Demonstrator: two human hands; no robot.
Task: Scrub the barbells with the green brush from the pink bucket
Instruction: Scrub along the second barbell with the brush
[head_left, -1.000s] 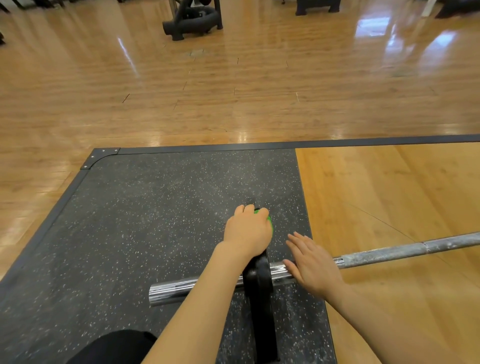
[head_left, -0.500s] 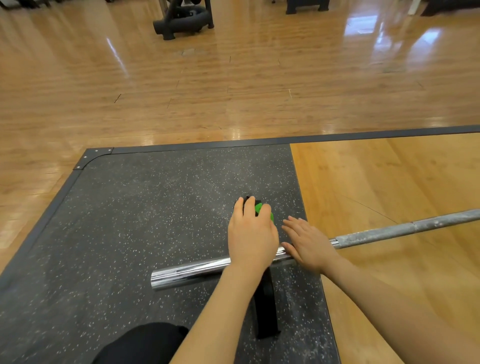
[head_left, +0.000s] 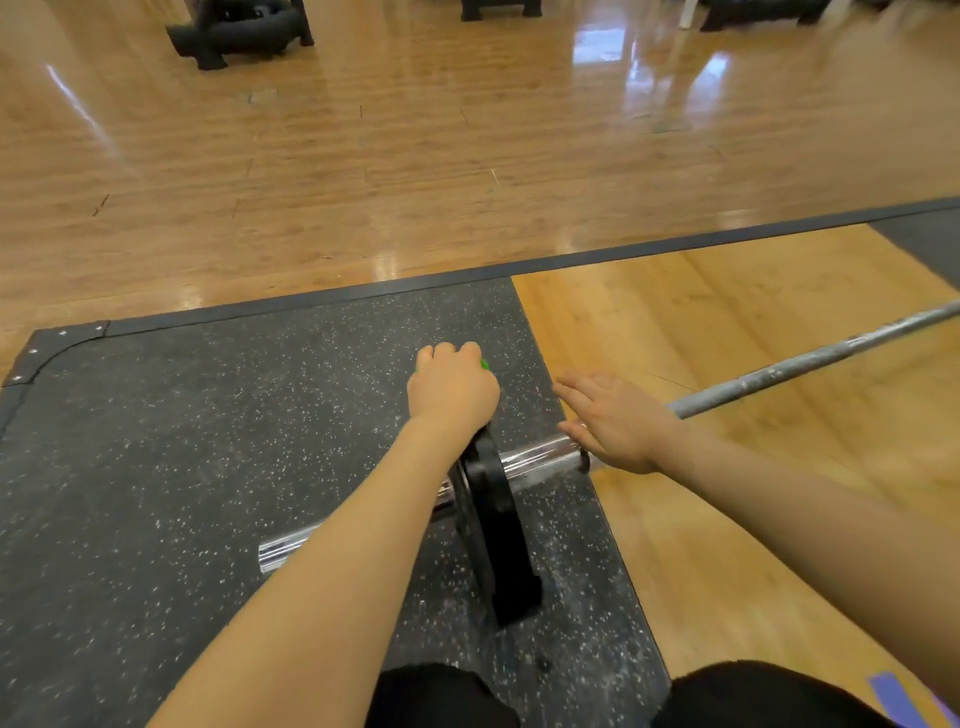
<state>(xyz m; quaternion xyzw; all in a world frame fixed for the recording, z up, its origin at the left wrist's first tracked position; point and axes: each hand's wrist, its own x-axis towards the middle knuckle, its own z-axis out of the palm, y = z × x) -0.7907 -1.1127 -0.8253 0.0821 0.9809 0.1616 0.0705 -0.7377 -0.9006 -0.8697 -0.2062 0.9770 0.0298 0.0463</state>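
A barbell lies across the lifting platform, its chrome sleeve passing through a black weight plate that stands on edge. My left hand grips the green brush on top of the plate; only slivers of green show past my fingers. My right hand rests flat with straight fingers on the bar where the sleeve meets the grey shaft. The pink bucket is not in view.
The speckled black rubber mat lies under the plate, with the wooden platform inlay to its right. Glossy wood floor stretches beyond. Black gym equipment stands far back left. My dark-clothed knees are at the bottom edge.
My left hand with the brush has shifted along the top of the plate. My right hand slid slightly right along the bar, fingers spread flatter. My head moved closer and lower.
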